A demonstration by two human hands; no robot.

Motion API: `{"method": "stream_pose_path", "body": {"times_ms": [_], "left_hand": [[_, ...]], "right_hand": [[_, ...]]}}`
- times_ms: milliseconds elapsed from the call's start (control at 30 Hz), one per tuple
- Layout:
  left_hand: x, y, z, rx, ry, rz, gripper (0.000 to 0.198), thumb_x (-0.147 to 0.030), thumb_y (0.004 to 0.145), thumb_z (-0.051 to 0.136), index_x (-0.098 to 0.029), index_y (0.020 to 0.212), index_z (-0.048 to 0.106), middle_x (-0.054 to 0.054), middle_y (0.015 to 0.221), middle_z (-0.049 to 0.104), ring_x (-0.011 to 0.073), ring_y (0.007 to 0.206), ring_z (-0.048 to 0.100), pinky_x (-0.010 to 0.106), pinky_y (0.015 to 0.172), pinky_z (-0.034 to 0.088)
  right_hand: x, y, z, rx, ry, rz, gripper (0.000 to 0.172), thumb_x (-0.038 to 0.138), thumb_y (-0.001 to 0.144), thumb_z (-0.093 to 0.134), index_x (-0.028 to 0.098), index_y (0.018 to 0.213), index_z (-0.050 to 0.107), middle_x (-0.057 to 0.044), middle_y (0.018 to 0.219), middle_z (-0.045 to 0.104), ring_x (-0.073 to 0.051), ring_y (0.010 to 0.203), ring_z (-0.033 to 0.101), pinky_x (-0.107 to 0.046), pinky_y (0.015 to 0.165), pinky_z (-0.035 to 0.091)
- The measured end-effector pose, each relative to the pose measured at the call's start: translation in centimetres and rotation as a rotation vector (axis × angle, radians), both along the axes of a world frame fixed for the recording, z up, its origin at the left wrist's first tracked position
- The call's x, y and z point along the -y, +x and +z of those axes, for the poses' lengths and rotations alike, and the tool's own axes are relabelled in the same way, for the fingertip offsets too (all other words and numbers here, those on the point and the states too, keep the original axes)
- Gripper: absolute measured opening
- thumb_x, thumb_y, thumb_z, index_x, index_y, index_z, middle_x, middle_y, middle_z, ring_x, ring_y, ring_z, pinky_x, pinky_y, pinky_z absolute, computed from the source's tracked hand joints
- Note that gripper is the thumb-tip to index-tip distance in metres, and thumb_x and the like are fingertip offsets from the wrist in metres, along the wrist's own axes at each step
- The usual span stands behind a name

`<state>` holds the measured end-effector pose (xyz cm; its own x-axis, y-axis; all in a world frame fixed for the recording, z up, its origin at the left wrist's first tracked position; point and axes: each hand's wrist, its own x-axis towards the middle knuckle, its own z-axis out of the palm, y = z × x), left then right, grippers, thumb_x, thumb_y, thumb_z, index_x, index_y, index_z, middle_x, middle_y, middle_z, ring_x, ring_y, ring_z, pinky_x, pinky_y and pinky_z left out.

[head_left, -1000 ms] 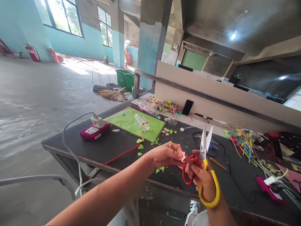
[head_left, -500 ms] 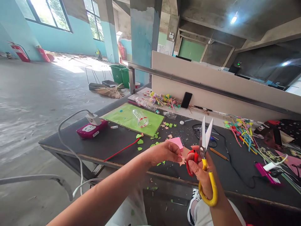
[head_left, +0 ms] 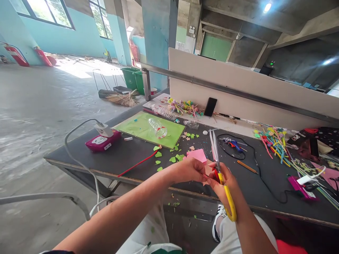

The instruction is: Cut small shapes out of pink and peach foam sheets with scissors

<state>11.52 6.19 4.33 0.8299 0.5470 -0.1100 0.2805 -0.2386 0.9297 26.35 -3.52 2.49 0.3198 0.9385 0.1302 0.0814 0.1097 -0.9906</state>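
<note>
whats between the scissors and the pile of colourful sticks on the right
In the head view, what looks like a blue glue gun and a black cord lie between the scissors in the right hand and the pile of colourful sticks.

I see the table [head_left: 243,187] across the middle. A power box [head_left: 102,141] sits at its left. Right of that, a bottle [head_left: 157,128] lies on a sheet [head_left: 127,127]. Behind, a phone [head_left: 210,106] stands by the board [head_left: 238,77]. Low in the frame, the scissors [head_left: 221,179] are in the right hand [head_left: 226,181], and a glue gun [head_left: 237,145] lies right of them. A broom [head_left: 124,99] is on the floor [head_left: 53,116], upper left
</note>
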Motion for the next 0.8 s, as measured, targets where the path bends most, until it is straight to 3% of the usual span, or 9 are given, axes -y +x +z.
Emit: {"method": "stream_pose_path", "body": {"times_ms": [200, 367, 500, 667, 800], "left_hand": [[0.0, 0.0, 0.0, 0.121, -0.137, 0.033, 0.018, -0.034, 0.063, 0.069, -0.016, 0.063, 0.068, 0.000, 0.059, 0.061, 0.0108, 0.056, 0.047, 0.022, 0.053, 0.034], [0.3, -0.3, -0.2, 0.357, -0.524, 0.069, 0.032, -0.047, 0.069, 0.067, -0.015, 0.070, 0.069, 0.007, 0.071, 0.067, 0.0170, 0.067, 0.062, 0.027, 0.066, 0.046], [2.3, 0.0, -1.3, 0.551, -0.779, 0.152, 0.040, -0.052, 0.075, 0.060, -0.013, 0.080, 0.069, 0.011, 0.082, 0.069, 0.0204, 0.079, 0.065, 0.031, 0.074, 0.048], [6.1, 1.4, -2.8, 0.736, -0.856, 0.329, 0.023, -0.033, 0.071, 0.072, -0.014, 0.082, 0.068, 0.009, 0.089, 0.068, 0.0166, 0.082, 0.063, 0.026, 0.076, 0.046], [7.2, 2.1, -2.9, 0.811, -0.826, 0.390, 0.019, -0.024, 0.069, 0.074, -0.014, 0.084, 0.068, 0.005, 0.084, 0.067, 0.0139, 0.076, 0.061, 0.025, 0.074, 0.045]], "right_hand": [[0.3, -0.5, 0.9, 0.053, 0.017, 0.002, 0.031, 0.024, 0.064, 0.074, 0.026, 0.090, 0.057, 0.005, 0.066, 0.056, -0.015, 0.060, 0.054, -0.029, 0.061, 0.048], [0.4, -0.6, 1.4, 0.061, 0.054, -0.062, 0.030, 0.026, 0.068, 0.074, 0.026, 0.089, 0.053, 0.007, 0.064, 0.051, -0.012, 0.055, 0.049, -0.024, 0.050, 0.045], [0.3, -0.4, 0.8, 0.011, 0.083, -0.096, 0.027, 0.028, 0.075, 0.069, 0.028, 0.094, 0.049, 0.008, 0.065, 0.051, -0.010, 0.050, 0.046, -0.020, 0.042, 0.039], [0.6, -0.3, 0.1, -0.068, 0.105, -0.139, 0.027, 0.027, 0.079, 0.066, 0.028, 0.099, 0.049, 0.007, 0.070, 0.052, -0.010, 0.057, 0.051, -0.020, 0.048, 0.043], [0.5, -0.5, -0.2, -0.151, 0.106, -0.137, 0.031, 0.027, 0.078, 0.067, 0.028, 0.103, 0.048, 0.007, 0.074, 0.051, -0.010, 0.058, 0.050, -0.019, 0.048, 0.043]]}}
